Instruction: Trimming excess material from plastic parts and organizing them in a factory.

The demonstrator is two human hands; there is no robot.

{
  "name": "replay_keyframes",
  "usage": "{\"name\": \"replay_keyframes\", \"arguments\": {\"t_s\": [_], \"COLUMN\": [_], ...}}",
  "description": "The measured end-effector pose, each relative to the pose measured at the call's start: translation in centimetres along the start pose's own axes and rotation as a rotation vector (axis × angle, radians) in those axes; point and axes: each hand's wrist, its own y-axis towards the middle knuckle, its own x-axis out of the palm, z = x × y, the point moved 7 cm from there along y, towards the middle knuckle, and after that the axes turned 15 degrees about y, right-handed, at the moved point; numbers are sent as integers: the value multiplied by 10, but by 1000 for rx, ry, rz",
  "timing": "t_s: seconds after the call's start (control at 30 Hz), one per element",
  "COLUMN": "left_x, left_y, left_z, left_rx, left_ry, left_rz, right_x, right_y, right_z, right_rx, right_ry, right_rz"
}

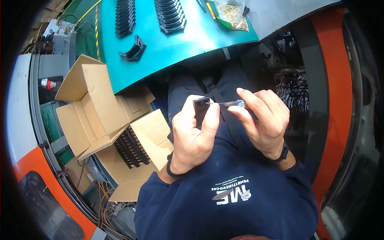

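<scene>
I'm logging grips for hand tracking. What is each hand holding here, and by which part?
The left hand grips a small black part by its lower end, thumb on its side. The right hand pinches a thin tool by its handle, tip at the part.

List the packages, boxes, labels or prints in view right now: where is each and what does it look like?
Open cardboard box: left of the person, below the teal table; brown, flaps spread.
Second cardboard box: beside the left hand; brown, holding rows of black parts.
Clear plastic bag: far table edge; small brass-coloured pieces inside.
White print: on the navy sweatshirt.
</scene>
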Motion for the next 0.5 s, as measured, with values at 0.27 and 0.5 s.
{"name": "replay_keyframes", "arguments": {"t_s": [0.27, 0.5], "left_x": [-3, -6], "left_y": [0, -1], "left_z": [-2, -1], "left_rx": [1, 9], "left_ry": [1, 38], "left_rz": [23, 37], "right_x": [5, 6], "right_y": [-2, -1], "right_z": [-1, -2], "right_rx": [5, 20], "right_ry": [0, -2], "right_rz": [9, 0]}}
